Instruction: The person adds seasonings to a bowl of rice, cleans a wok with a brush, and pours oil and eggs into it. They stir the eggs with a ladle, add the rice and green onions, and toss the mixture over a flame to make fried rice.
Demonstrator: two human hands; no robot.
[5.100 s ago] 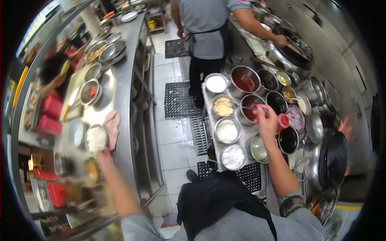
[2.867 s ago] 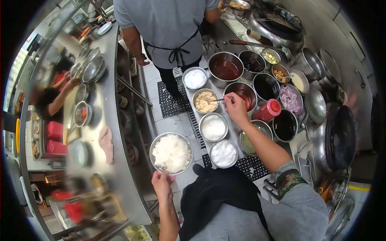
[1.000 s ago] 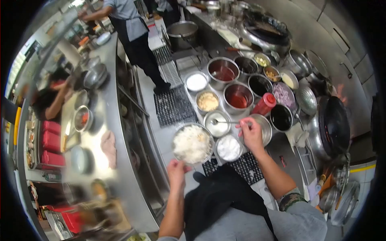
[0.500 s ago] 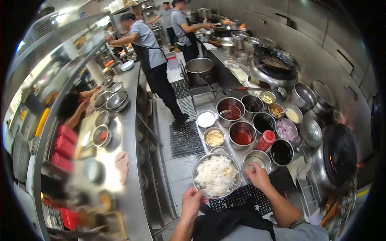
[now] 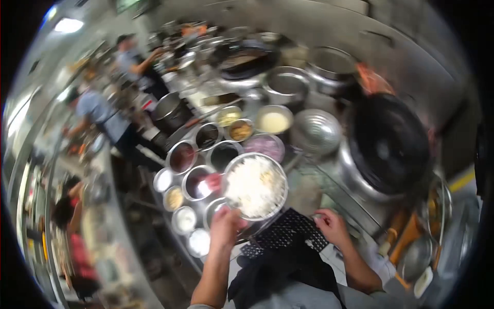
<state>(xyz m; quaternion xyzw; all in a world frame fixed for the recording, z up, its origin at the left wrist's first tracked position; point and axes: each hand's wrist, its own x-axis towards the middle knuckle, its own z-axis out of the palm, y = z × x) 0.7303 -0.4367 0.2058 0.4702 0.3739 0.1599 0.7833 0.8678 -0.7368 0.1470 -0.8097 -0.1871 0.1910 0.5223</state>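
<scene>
My left hand (image 5: 225, 226) grips the near rim of a steel bowl of white rice (image 5: 254, 186). The bowl is upright, with a few yellowish bits on the rice, and hangs over the seasoning pots. My right hand (image 5: 332, 225) is apart from the bowl, over the counter's near edge, its fingertips pinched together; whatever they hold, if anything, is too small to make out. Beyond the bowl stand a pot of chopped purple onion (image 5: 265, 148) and a pot of dark liquid (image 5: 225, 154). A red squeeze bottle (image 5: 212, 181) is partly behind the bowl.
A large black wok (image 5: 391, 147) sits on the burner at right, with a perforated steel ladle or strainer (image 5: 316, 130) left of it. Wooden-handled tools (image 5: 405, 241) stand at lower right. Two co-workers (image 5: 103, 110) (image 5: 135, 64) are at far left, blurred.
My view has swung right towards the wok. The rice bowl has moved right with my left hand, over the pots. My right hand has left the steel bowl it was over.
</scene>
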